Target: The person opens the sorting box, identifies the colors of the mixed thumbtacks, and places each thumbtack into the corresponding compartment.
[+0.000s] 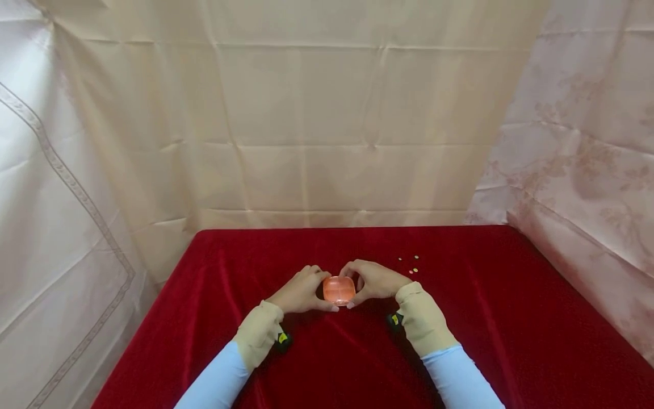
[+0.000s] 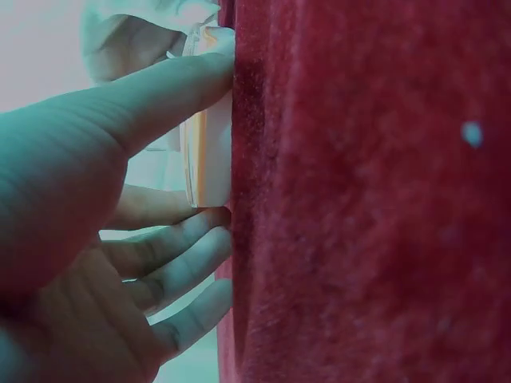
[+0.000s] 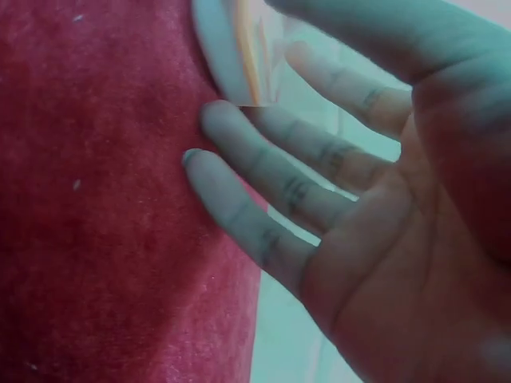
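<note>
Box (image 1: 339,291), orange, lying flat on the red tabletop (image 1: 511,318) between the left hand (image 1: 301,291) and right hand (image 1: 377,280). Good handling at this step likely calls for light, matched pressure from both sides, with the base held level against the tabletop so that it neither tips nor slides. Left hand: moderately spread, gripping the box with thumb at the near edge and fingers toward the far side. Right hand: likewise gripping between thumb and index finger, remaining fingers loosely fanned. Small discs (image 1: 415,270) lie apart from the box, beyond the right hand.
</note>
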`<action>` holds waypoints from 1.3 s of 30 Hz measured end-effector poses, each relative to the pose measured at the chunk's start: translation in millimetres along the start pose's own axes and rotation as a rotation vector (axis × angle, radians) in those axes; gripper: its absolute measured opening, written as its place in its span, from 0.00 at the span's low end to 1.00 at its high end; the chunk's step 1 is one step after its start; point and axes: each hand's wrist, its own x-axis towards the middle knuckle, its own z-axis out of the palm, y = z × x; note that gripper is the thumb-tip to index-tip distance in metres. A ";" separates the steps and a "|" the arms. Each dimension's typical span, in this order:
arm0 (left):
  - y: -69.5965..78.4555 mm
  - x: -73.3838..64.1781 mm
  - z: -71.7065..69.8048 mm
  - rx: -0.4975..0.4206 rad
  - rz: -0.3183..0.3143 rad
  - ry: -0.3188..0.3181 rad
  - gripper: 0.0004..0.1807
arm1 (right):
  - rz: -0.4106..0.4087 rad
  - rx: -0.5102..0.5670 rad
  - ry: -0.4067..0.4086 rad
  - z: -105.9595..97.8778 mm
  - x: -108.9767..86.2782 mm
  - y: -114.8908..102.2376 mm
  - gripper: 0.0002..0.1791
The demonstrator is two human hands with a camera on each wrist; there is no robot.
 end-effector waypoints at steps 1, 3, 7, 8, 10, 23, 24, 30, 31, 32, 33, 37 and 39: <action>-0.3 0.2 -0.6 -0.013 -0.007 0.004 0.38 | -0.003 -0.015 0.013 0.0 0.9 0.4 0.32; -0.9 0.8 -1.7 -0.033 -0.018 0.007 0.39 | -0.007 -0.033 0.031 -0.2 1.9 0.8 0.31; -3.2 0.9 -0.8 -0.070 -0.023 0.007 0.37 | -0.001 -0.039 0.032 0.5 1.5 1.1 0.31; -4.0 1.0 0.0 -0.074 -0.024 0.007 0.37 | 0.002 -0.045 0.033 0.9 1.2 1.3 0.30; -5.2 0.7 1.0 -0.096 -0.036 0.004 0.37 | 0.005 -0.058 0.035 0.9 0.7 1.6 0.30; -7.7 0.9 2.2 -0.179 -0.071 0.018 0.39 | 0.084 -0.032 0.027 -5.1 -0.9 6.4 0.24; -7.9 1.1 2.2 -0.183 -0.073 0.017 0.38 | 0.085 -0.025 0.030 -5.5 -1.0 7.2 0.24; -9.9 1.8 2.4 -0.179 -0.080 0.019 0.38 | 0.080 0.009 0.033 -8.5 -2.9 5.9 0.22; -10.3 1.8 2.4 -0.180 -0.079 0.020 0.38 | 0.080 0.011 0.033 -8.5 -2.9 5.7 0.22; -10.3 1.7 2.3 -0.182 -0.079 0.019 0.38 | 0.079 0.013 0.033 -8.4 -2.9 5.7 0.22; -10.3 1.7 2.2 -0.187 -0.080 0.018 0.38 | 0.079 0.013 0.035 -8.3 -2.9 5.6 0.21; -9.7 1.1 1.8 -0.198 -0.083 0.013 0.38 | 0.087 0.024 0.038 -7.3 -3.3 5.3 0.20; -9.0 0.9 1.8 -0.200 -0.085 0.010 0.38 | 0.098 0.030 0.038 -6.5 -3.7 5.4 0.20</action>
